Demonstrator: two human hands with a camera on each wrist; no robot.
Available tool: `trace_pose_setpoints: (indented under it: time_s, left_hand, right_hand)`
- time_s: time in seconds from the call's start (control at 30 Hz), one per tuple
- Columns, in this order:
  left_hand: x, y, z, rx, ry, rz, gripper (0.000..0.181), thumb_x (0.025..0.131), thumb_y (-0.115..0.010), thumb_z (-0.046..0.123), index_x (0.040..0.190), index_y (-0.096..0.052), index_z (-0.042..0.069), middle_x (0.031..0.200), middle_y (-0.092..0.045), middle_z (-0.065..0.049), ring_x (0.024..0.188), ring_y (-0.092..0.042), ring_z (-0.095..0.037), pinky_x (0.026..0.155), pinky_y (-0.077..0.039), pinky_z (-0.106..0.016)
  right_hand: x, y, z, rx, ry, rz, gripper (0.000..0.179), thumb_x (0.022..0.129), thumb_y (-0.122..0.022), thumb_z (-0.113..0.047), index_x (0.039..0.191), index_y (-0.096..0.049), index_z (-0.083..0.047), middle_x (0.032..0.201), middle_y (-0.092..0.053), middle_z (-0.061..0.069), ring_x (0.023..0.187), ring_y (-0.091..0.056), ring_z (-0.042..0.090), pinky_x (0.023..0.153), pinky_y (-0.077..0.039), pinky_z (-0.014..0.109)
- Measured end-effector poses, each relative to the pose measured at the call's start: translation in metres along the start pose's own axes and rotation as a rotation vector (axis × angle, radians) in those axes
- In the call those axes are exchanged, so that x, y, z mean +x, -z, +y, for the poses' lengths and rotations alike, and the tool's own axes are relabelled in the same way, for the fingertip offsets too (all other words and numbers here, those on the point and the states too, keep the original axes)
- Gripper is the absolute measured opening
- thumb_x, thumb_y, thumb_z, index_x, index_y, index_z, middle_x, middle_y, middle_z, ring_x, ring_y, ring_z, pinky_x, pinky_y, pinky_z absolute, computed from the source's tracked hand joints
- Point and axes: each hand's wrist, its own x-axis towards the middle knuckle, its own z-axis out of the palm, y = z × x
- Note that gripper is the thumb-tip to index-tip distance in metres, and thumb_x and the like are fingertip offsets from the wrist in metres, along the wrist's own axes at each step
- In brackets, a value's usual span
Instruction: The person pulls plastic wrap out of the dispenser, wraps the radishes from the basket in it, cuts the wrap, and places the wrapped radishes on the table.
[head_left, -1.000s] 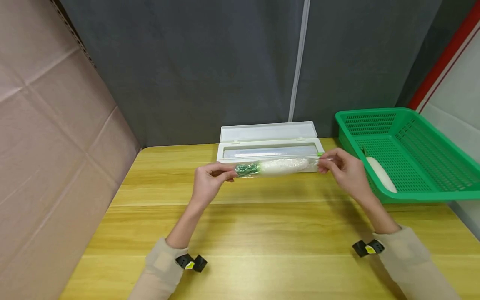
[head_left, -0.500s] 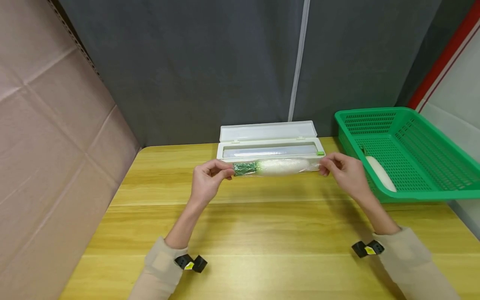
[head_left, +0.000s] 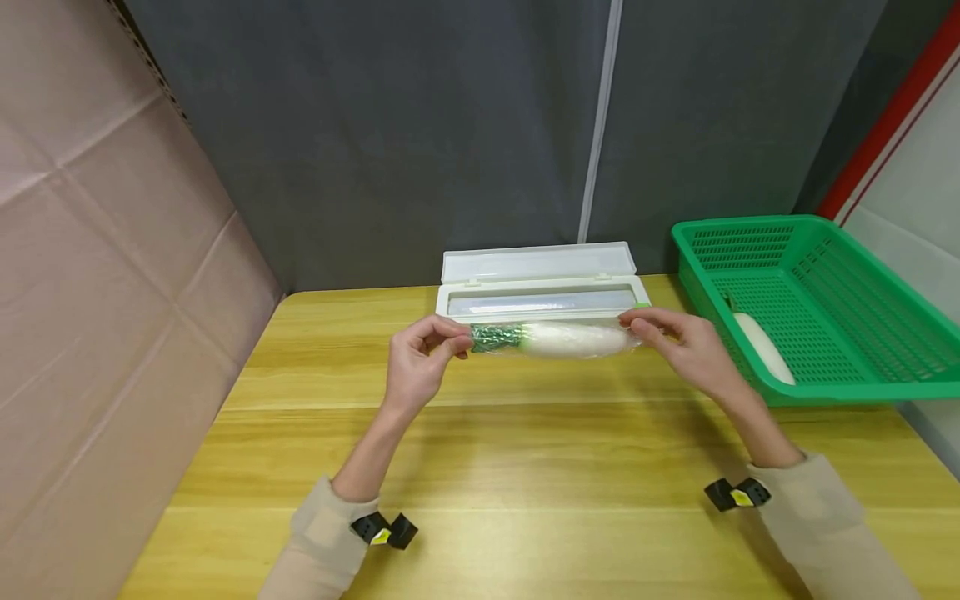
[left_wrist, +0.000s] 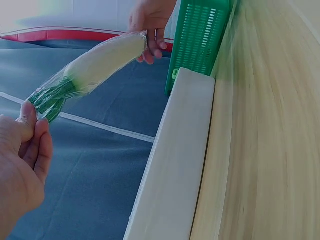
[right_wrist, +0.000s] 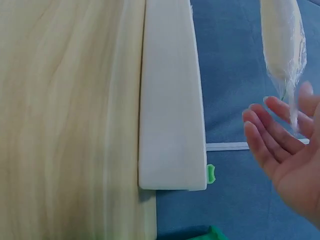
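Note:
A white radish (head_left: pixel 573 340) with green tops, wrapped in clear cling film, is held level above the table, in front of a white cling film dispenser (head_left: pixel 540 302). My left hand (head_left: pixel 416 362) pinches the film at the leafy end between thumb and fingers. At the pale end is my right hand (head_left: pixel 686 346), its fingers at the film. In the right wrist view the right hand's fingers (right_wrist: pixel 272 132) are spread and relaxed, with the thumb apart and a thin twisted film tail (right_wrist: pixel 293 112) hanging between them.
The dispenser's lid (head_left: pixel 538 262) stands raised at the back, against a dark grey curtain (head_left: pixel 375 142). A green slotted basket (head_left: pixel 862 392) sits at the right with an unwrapped white radish (head_left: pixel 763 348) inside. Below lies a wooden table (head_left: pixel 525 467).
My right hand has loosened its pinch on the film tail and shifted slightly left, its fingers reaching over the radish's pale end. My left hand keeps its hold on the leafy end.

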Motion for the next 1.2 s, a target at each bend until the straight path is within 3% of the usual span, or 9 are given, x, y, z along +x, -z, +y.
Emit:
trace_pose_setpoints:
  time_s: [0.17, 0.43, 0.57, 0.67, 0.87, 1.03, 1.2]
  left_hand:
    - [0.000, -0.005, 0.000, -0.007, -0.001, -0.005, 0.005, 0.086, -0.073, -0.010, 0.085, -0.068, -0.010, 0.091, -0.071, -0.019, 0.069, -0.066, -0.015, 0.067, -0.058, -0.030]
    - [0.000, -0.010, -0.003, -0.031, 0.052, -0.002, 0.004, 0.087, -0.073, -0.008, 0.087, -0.070, -0.006, 0.090, -0.072, -0.014, 0.068, -0.065, -0.016, 0.067, -0.058, -0.029]
    - [0.001, -0.010, -0.005, -0.056, 0.062, -0.001, 0.010, 0.090, -0.074, 0.000, 0.093, -0.070, -0.008, 0.091, -0.073, -0.009, 0.068, -0.064, -0.016, 0.067, -0.057, -0.028]
    - [0.002, -0.011, -0.006, -0.063, 0.062, 0.005, 0.014, 0.092, -0.072, 0.002, 0.102, -0.070, -0.009, 0.095, -0.072, -0.009, 0.071, -0.064, -0.017, 0.069, -0.056, -0.027]
    - [0.004, -0.013, -0.009, -0.051, 0.068, 0.042, 0.034, 0.098, -0.064, 0.002, 0.131, -0.061, -0.002, 0.098, -0.066, -0.017, 0.075, -0.063, -0.018, 0.075, -0.056, -0.028]
    - [0.003, -0.015, -0.010, -0.085, 0.159, 0.048, 0.045, 0.102, -0.060, 0.007, 0.145, -0.047, 0.004, 0.107, -0.060, -0.010, 0.078, -0.063, -0.021, 0.080, -0.055, -0.028]
    - [0.000, -0.019, -0.011, -0.103, 0.239, 0.049, 0.047, 0.104, -0.056, 0.010, 0.148, -0.040, 0.002, 0.112, -0.055, -0.009, 0.083, -0.064, -0.018, 0.081, -0.054, -0.027]
  right_hand:
    - [0.002, 0.000, -0.006, 0.065, 0.053, -0.143, 0.031, 0.106, -0.054, -0.015, 0.134, -0.064, -0.008, 0.126, -0.068, 0.012, 0.107, -0.059, 0.002, 0.081, -0.049, 0.019]
    - [0.004, -0.008, -0.010, 0.043, 0.138, -0.315, 0.045, 0.092, -0.075, -0.015, 0.135, -0.064, -0.006, 0.116, -0.071, 0.004, 0.087, -0.062, 0.013, 0.069, -0.050, 0.027]
    - [0.004, -0.012, -0.013, 0.043, 0.137, -0.358, 0.035, 0.089, -0.079, -0.016, 0.122, -0.072, -0.007, 0.103, -0.071, -0.004, 0.081, -0.058, 0.013, 0.069, -0.048, 0.026]
    - [0.004, -0.014, -0.016, 0.067, 0.134, -0.361, 0.026, 0.090, -0.077, -0.014, 0.115, -0.074, -0.008, 0.097, -0.069, -0.006, 0.080, -0.058, 0.012, 0.070, -0.049, 0.027]
    - [0.004, -0.021, -0.017, 0.052, 0.141, -0.300, 0.027, 0.092, -0.075, -0.012, 0.118, -0.072, -0.005, 0.094, -0.069, -0.004, 0.076, -0.057, 0.014, 0.065, -0.046, 0.026]
    - [0.006, -0.026, -0.019, 0.025, 0.125, -0.253, 0.032, 0.094, -0.074, -0.016, 0.123, -0.070, -0.003, 0.096, -0.070, -0.001, 0.077, -0.055, 0.016, 0.065, -0.044, 0.027]
    - [0.007, -0.033, -0.021, 0.006, 0.103, -0.196, 0.033, 0.094, -0.073, -0.018, 0.124, -0.070, -0.003, 0.103, -0.072, 0.004, 0.080, -0.055, 0.018, 0.066, -0.044, 0.028]
